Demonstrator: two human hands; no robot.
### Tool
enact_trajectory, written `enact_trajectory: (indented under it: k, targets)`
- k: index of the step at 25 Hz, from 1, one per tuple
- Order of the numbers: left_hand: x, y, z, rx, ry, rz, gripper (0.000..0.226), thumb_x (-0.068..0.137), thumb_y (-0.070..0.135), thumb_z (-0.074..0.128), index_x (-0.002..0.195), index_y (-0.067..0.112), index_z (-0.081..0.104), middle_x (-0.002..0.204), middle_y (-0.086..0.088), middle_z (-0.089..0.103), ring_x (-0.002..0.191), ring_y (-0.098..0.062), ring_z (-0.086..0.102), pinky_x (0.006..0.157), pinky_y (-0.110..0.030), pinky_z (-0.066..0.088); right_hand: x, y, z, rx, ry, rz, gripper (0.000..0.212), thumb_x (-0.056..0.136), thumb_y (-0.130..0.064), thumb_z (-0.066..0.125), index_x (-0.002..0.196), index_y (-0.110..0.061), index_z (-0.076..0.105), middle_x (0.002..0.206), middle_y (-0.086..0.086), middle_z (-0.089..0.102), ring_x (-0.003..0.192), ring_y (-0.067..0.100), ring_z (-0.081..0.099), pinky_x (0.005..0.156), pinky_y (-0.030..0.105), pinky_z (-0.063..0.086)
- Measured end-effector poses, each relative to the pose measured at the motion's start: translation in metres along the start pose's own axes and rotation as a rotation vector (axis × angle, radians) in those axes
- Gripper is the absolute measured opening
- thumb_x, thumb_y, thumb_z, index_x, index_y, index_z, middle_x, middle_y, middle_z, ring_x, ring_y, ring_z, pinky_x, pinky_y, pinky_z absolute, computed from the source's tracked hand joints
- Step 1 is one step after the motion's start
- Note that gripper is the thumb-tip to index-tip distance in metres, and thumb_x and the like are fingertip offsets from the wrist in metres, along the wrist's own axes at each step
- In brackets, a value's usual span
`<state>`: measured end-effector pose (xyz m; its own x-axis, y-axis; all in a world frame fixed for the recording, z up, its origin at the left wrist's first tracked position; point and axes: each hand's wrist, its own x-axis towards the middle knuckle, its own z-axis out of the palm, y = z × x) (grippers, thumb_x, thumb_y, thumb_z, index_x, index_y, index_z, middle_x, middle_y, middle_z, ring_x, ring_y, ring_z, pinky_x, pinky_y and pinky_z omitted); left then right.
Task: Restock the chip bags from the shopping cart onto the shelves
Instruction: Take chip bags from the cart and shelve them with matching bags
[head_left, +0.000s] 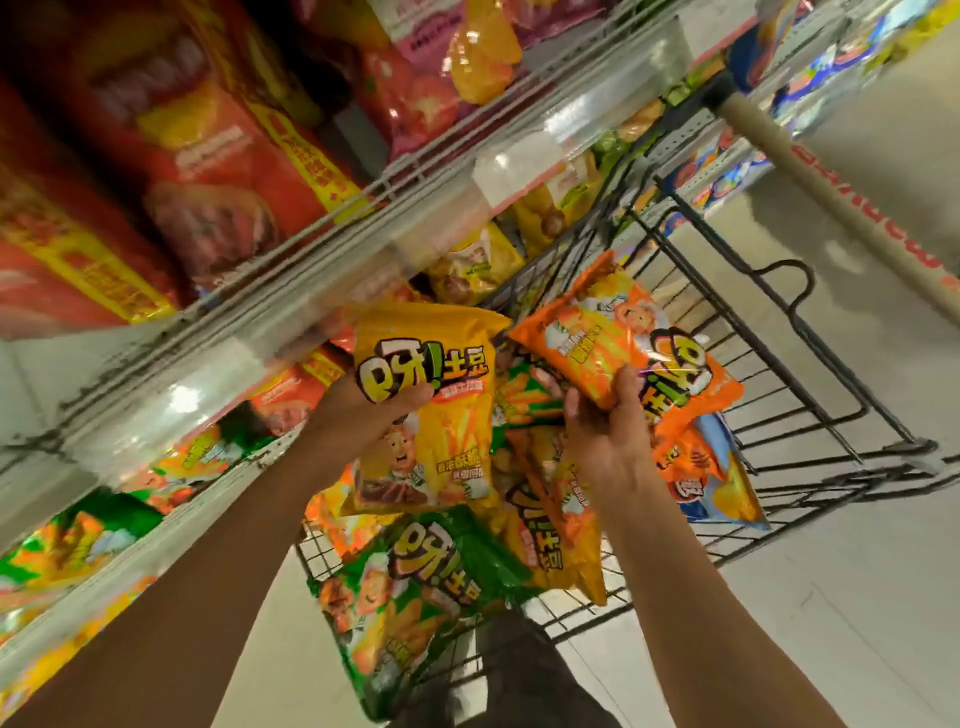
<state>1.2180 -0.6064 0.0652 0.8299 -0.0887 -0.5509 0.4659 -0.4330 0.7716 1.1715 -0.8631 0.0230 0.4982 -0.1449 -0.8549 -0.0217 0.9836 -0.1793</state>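
Observation:
My left hand (371, 410) grips a yellow chip bag (431, 395) by its left edge, thumb across the logo, holding it above the black wire shopping cart (810, 410). My right hand (605, 431) pinches an orange chip bag (623, 343) at its lower edge, lifted over the cart. Beneath them in the cart lie a green chip bag (415, 608), another yellow bag (550, 540) and an orange-and-blue bag (711, 478). The shelves (291, 306) run along the left, close to my left forearm.
Red chip bags (171, 156) fill the upper shelf; green and orange bags (93, 535) sit on the lower shelf at left. The cart handle (841, 192) crosses the upper right. Pale floor (857, 597) lies to the right of the cart.

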Motion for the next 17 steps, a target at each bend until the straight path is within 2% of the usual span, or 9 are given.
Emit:
enact_trajectory:
  k: [2, 4, 5, 7, 8, 10, 12, 15, 17]
  targets:
    - [-0.015, -0.005, -0.012, -0.026, 0.063, 0.001, 0.048, 0.062, 0.068, 0.077, 0.105, 0.050, 0.068, 0.091, 0.030, 0.074, 0.080, 0.009, 0.070, 0.051, -0.010, 0.049, -0.012, -0.004, -0.018, -0.075, -0.054, -0.022, 0.034, 0.094, -0.041, 0.064, 0.118, -0.016, 0.064, 0.134, 0.009, 0.063, 0.104, 0.026, 0.070, 0.086, 0.026, 0.058]
    - [-0.032, -0.012, -0.023, -0.058, 0.132, -0.007, 0.053, 0.058, 0.071, 0.078, 0.105, 0.048, 0.069, 0.090, 0.029, 0.075, 0.077, 0.009, 0.069, 0.054, -0.014, 0.050, -0.024, -0.007, -0.039, -0.195, -0.116, -0.065, 0.044, 0.094, -0.037, 0.064, 0.133, -0.015, 0.060, 0.136, 0.009, 0.063, 0.115, 0.025, 0.066, 0.085, 0.032, 0.061]
    - [-0.040, -0.016, -0.028, -0.070, 0.154, -0.010, 0.052, 0.057, 0.071, 0.078, 0.104, 0.048, 0.070, 0.085, 0.027, 0.075, 0.070, 0.009, 0.068, 0.051, -0.015, 0.049, -0.030, -0.008, -0.048, -0.259, -0.163, -0.097, 0.048, 0.094, -0.034, 0.064, 0.138, -0.016, 0.057, 0.136, 0.009, 0.064, 0.120, 0.027, 0.064, 0.084, 0.034, 0.062]
    - [-0.061, -0.027, -0.040, -0.097, 0.155, 0.018, 0.038, 0.061, 0.067, 0.078, 0.096, 0.054, 0.073, 0.077, 0.024, 0.075, 0.060, 0.007, 0.066, 0.045, -0.016, 0.047, -0.047, -0.007, -0.067, -0.452, -0.267, -0.208, 0.053, 0.092, -0.030, 0.062, 0.142, -0.018, 0.053, 0.135, 0.008, 0.064, 0.121, 0.026, 0.064, 0.088, 0.037, 0.060]
    - [-0.072, -0.032, -0.046, -0.116, 0.149, 0.046, 0.034, 0.064, 0.063, 0.079, 0.096, 0.056, 0.073, 0.080, 0.023, 0.076, 0.062, 0.006, 0.067, 0.046, -0.016, 0.049, -0.055, -0.006, -0.075, -0.567, -0.300, -0.271, 0.053, 0.092, -0.026, 0.061, 0.143, -0.017, 0.052, 0.136, 0.009, 0.064, 0.119, 0.025, 0.064, 0.089, 0.037, 0.060]
    - [-0.095, -0.044, -0.058, -0.149, 0.139, 0.118, 0.041, 0.072, 0.054, 0.080, 0.111, 0.046, 0.072, 0.086, 0.021, 0.076, 0.067, 0.006, 0.068, 0.049, -0.013, 0.051, -0.070, -0.002, -0.087, -0.771, -0.333, -0.368, 0.046, 0.095, -0.018, 0.061, 0.140, -0.013, 0.054, 0.133, 0.012, 0.065, 0.113, 0.025, 0.067, 0.084, 0.036, 0.061]
    - [-0.122, -0.059, -0.069, -0.160, 0.136, 0.166, 0.043, 0.075, 0.049, 0.079, 0.116, 0.040, 0.070, 0.089, 0.023, 0.076, 0.073, 0.009, 0.068, 0.053, -0.007, 0.050, -0.087, 0.007, -0.095, -0.933, -0.336, -0.440, 0.044, 0.091, -0.019, 0.068, 0.134, -0.015, 0.058, 0.125, 0.011, 0.070, 0.106, 0.027, 0.071, 0.085, 0.042, 0.061]
    - [-0.165, -0.087, -0.087, -0.185, 0.118, 0.182, 0.040, 0.076, 0.048, 0.078, 0.115, 0.044, 0.067, 0.095, 0.026, 0.076, 0.083, 0.009, 0.070, 0.059, -0.006, 0.050, -0.123, 0.030, -0.098, -1.148, -0.373, -0.541, 0.046, 0.080, -0.037, 0.079, 0.121, -0.027, 0.062, 0.109, 0.007, 0.073, 0.095, 0.027, 0.073, 0.079, 0.048, 0.061]
    - [-0.201, -0.117, -0.103, -0.180, 0.128, 0.194, 0.042, 0.080, 0.046, 0.079, 0.120, 0.041, 0.067, 0.097, 0.020, 0.077, 0.085, 0.004, 0.071, 0.066, -0.013, 0.054, -0.155, 0.062, -0.100, -1.243, -0.465, -0.599, 0.044, 0.075, -0.048, 0.080, 0.112, -0.030, 0.065, 0.096, -0.001, 0.073, 0.086, 0.019, 0.071, 0.070, 0.041, 0.060]
